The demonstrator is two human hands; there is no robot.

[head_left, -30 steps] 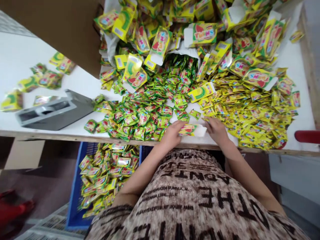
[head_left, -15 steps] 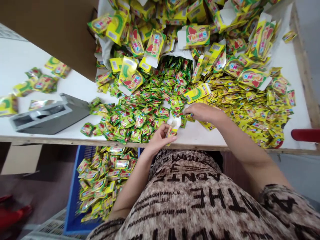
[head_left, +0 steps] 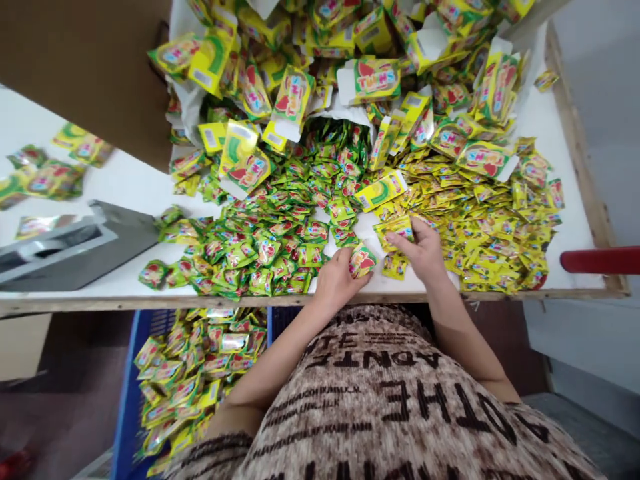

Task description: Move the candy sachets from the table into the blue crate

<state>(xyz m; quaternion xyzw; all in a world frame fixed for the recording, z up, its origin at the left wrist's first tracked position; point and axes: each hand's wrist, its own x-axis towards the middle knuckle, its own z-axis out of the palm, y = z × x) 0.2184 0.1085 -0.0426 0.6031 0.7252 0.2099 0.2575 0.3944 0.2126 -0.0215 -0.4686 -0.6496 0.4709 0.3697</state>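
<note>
Left fingers point(head_left: 343, 255) pinch a box point(head_left: 364, 259) by its left side, right fingers point(head_left: 404, 246) a yellow packet point(head_left: 396, 229).

A short-sleeved, soft-looking fabric top point(head_left: 360, 427) in mottled brown and beige covers the torso, printed with dark block capitals point(head_left: 420, 400) of mixed sizes (THE reads clearly). Smaller dark lines of print point(head_left: 320, 407) run beside them. The left sleeve point(head_left: 210, 457) repeats the mottling. Left hand point(head_left: 336, 283) and right hand point(head_left: 427, 250) are bare.
</note>
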